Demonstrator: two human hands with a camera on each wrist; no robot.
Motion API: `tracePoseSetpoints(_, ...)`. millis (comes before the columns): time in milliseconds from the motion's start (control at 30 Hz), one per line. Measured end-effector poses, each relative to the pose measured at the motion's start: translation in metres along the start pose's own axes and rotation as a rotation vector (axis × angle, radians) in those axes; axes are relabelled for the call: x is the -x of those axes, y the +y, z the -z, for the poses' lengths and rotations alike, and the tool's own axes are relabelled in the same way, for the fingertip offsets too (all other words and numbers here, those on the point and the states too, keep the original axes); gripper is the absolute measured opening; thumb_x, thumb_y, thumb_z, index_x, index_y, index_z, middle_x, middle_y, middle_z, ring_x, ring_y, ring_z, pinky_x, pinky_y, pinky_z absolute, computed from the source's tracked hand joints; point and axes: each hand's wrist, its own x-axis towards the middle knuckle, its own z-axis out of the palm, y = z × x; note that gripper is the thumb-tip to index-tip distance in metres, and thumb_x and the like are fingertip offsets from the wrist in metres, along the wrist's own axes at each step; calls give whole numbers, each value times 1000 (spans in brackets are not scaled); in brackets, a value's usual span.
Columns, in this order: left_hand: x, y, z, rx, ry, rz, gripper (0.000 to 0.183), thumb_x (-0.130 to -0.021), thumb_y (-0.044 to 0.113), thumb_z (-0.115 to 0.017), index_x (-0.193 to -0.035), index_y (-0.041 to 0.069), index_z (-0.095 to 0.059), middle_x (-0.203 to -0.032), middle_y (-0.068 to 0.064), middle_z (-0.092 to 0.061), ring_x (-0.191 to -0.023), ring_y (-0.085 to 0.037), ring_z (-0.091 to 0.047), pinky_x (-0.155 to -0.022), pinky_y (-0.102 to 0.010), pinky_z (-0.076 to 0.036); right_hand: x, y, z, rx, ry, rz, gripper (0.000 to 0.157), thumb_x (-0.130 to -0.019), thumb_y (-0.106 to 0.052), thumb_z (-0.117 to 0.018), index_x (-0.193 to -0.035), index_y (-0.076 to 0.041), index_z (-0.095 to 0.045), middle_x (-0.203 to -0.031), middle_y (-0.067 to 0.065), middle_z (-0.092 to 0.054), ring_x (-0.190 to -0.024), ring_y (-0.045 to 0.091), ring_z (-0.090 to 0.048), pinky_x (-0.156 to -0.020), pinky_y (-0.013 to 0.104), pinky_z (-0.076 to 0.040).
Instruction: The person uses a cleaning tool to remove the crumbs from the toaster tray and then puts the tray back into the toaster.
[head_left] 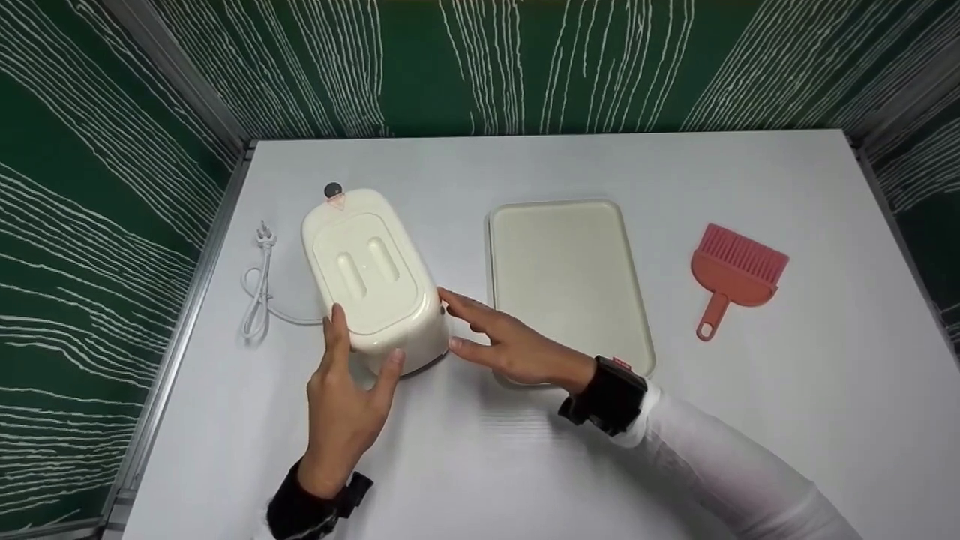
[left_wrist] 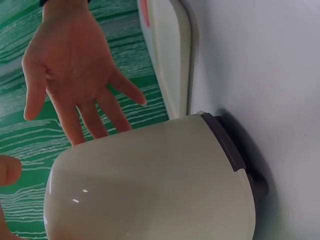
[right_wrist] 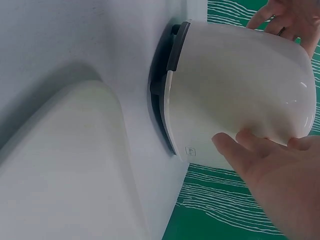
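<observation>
A cream toaster [head_left: 367, 277] stands at an angle on the table, its lid on, with two long dents in the lid. My left hand [head_left: 346, 409] is at its near left corner, fingers extended and thumb spread apart at the near end. Along its right side, my right hand [head_left: 517, 345] has its fingers extended, the fingertips touching the casing. In the right wrist view the right fingers [right_wrist: 235, 152] rest against the smooth side of the toaster [right_wrist: 235, 90]. Only a bit of the left thumb [left_wrist: 9, 170] shows in the left wrist view.
A white cord with a plug [head_left: 265, 238] lies coiled left of the toaster. Right of it lies a cream tray [head_left: 566, 277], partly under my right wrist. Farther right is a red brush with dustpan [head_left: 735, 274]. Green patterned panels [head_left: 420, 67] stand behind the table.
</observation>
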Motion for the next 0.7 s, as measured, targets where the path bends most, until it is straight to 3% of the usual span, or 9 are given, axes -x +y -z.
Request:
tracePoseSetpoints(167,2,-2,-2,-51,28,1,85,-99,31,-73,-162,-5,-28,-159,-36,-32,-139,-52,-45,-99,-67,-50,-2,4,-15,-133,79,-18,68,-109,-27,-55,-168,-26,-22,-172,-6,-23,-154,22,-31,-121,55,-31)
tracePoseSetpoints(300,3,-3,-3,-108,59,5,83,-98,31,-74,-163,0,-31,-157,-41,-34,-128,-55,-54,-88,-71,-52,-4,6,-39,-223,176,-101,70,-108,-24,-58,-168,-15,-23,-171,1,-25,-153,25,-33,-119,55,-35)
tracePoseSetpoints(400,2,-2,-3,-124,72,6,83,-98,31,-74,-162,1,-32,-160,-37,-31,-132,-54,-52,-89,-70,-52,-3,9,-57,-311,265,-207,67,-106,-23,-59,-164,-6,-29,-167,10,-35,-149,29,-41,-115,51,-42)
tracePoseSetpoints(567,1,-1,-3,-63,42,42,84,-99,31,-74,-163,1,-29,-167,-30,-22,-139,-50,-46,-98,-67,-49,-5,21,-82,-488,430,-338,60,-101,-13,-59,-151,14,-41,-151,29,-50,-137,37,-54,-104,46,-54)
tracePoseSetpoints(700,0,0,-2,-35,6,72,87,-99,32,-74,-164,2,-26,-169,-28,-16,-144,-49,-41,-104,-65,-45,-11,28,-93,-673,532,-426,54,-98,-5,-60,-143,20,-44,-134,30,-61,-118,28,-64,-93,41,-59)
